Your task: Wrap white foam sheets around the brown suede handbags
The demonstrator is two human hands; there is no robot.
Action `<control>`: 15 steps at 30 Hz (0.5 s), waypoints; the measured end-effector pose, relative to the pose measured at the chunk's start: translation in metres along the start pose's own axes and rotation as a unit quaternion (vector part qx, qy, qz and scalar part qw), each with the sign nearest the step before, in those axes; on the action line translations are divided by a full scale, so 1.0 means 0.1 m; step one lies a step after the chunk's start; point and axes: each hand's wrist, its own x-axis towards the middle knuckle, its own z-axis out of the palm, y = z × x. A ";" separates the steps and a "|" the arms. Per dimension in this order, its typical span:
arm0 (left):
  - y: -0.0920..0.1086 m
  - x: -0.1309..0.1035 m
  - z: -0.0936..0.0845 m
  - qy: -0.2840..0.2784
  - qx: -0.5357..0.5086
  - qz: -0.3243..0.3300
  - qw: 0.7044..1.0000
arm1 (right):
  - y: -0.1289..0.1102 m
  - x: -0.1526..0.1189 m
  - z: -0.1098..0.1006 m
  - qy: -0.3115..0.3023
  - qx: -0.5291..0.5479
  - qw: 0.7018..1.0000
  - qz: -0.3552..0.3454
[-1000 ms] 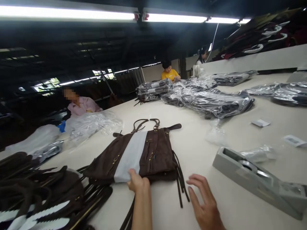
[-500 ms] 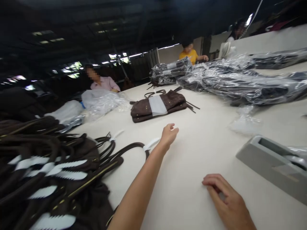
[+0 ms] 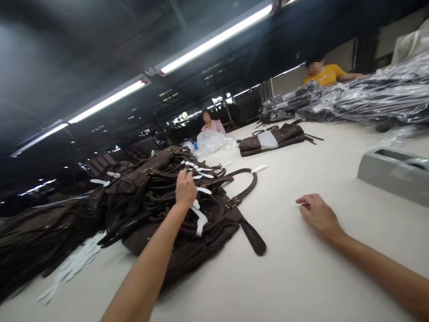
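Observation:
My left hand [image 3: 186,188] reaches over a heap of dark brown bags [image 3: 147,197] at the left, its fingers bent down at the handles with white strips; what its fingertips grip, if anything, is hidden. Over the pale table [image 3: 275,268] at the right is my right hand [image 3: 317,213], fingers loosely curved and apart, holding nothing. Farther back lies a folded brown bag [image 3: 288,136] with a white band [image 3: 267,140] round its middle.
A grey tape dispenser [image 3: 392,176] sits at the right. Plastic-wrapped bags [image 3: 362,100] lie behind it. Clear plastic [image 3: 214,142] is at the far edge by a person in pink. Loose white strips [image 3: 72,264] lie at the lower left. Another person wears yellow.
The view has swung left and up. My left hand has gone from above the bare table near the folded bag to the heap of bags. My right hand stays over the table.

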 end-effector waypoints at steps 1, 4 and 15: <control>-0.18 -0.07 -0.24 0.006 0.029 -0.017 0.999 | -0.01 -0.04 -0.01 0.009 -0.013 1.000 -0.001; -0.72 -0.23 -0.89 0.022 0.102 -0.077 0.991 | 0.00 -0.09 -0.05 0.031 -0.045 0.998 -0.009; -1.78 0.14 -1.05 0.060 0.214 -0.117 0.968 | 0.19 0.03 0.02 -0.002 -0.014 1.000 0.010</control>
